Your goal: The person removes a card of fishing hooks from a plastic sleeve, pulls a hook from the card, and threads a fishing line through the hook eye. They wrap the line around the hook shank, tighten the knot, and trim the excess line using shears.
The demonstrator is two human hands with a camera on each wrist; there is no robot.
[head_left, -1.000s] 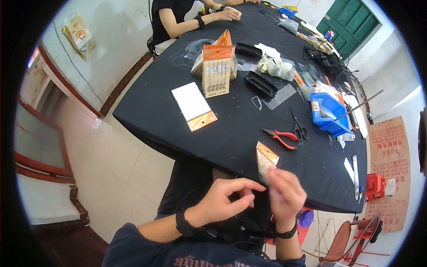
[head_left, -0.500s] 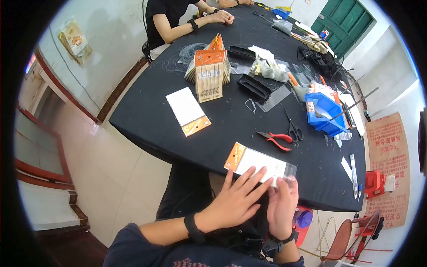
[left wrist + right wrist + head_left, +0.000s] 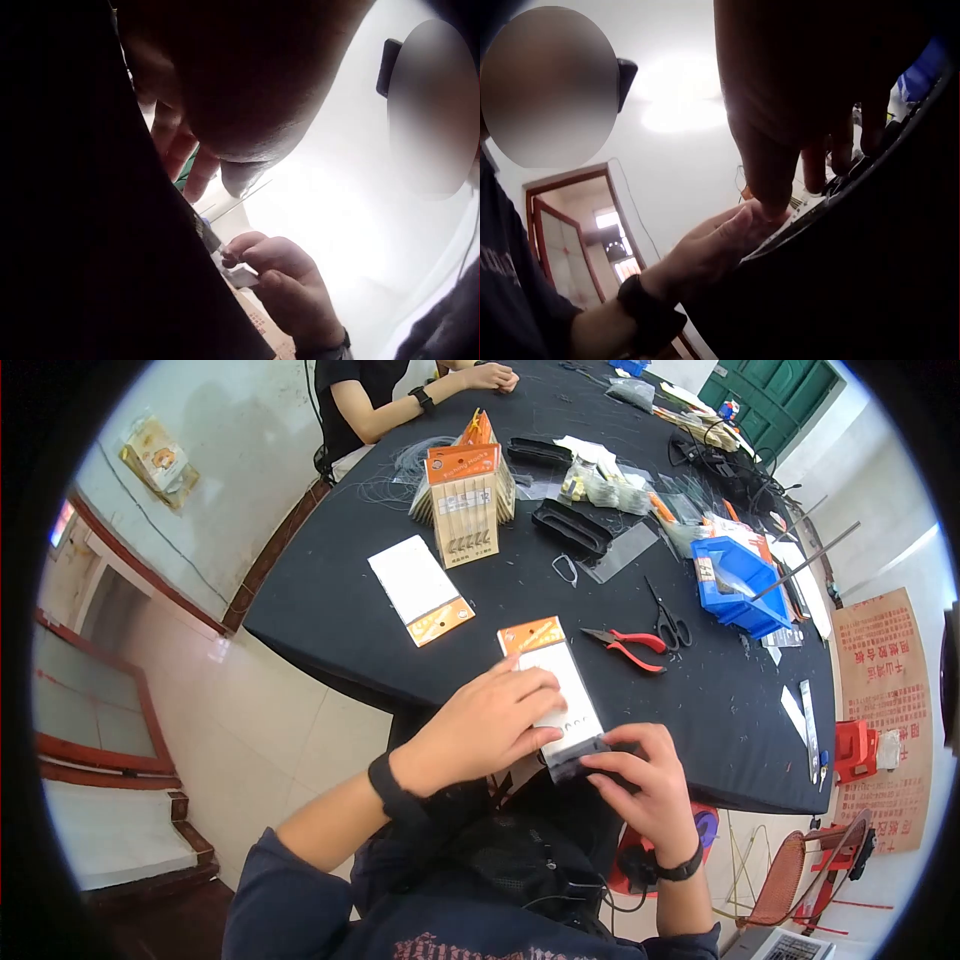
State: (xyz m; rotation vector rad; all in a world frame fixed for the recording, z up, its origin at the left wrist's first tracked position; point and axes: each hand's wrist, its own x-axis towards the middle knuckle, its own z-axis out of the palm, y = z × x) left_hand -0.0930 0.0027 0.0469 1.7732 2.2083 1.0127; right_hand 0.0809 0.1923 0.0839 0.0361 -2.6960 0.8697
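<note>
1. the packet (image 3: 572,688) lies at the near edge of the table (image 3: 330,630), its clear end overhanging.
2. the left hand (image 3: 478,725), fingers loosely bent, rests on it; light, even pressure should prevent sliding.
3. the right hand (image 3: 652,785) pinches the clear end; holding it flat likely avoids creases.

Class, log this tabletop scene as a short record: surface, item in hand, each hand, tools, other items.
surface: table with a black cover
item in hand: flat packet, white with an orange header
left hand: fingers resting on the packet
right hand: pinches the packet's end opposite the header
tools: red-handled pliers beside black scissors, right of the packet
other items: second packet, lying flat; upright hook cards; blue bin
</note>
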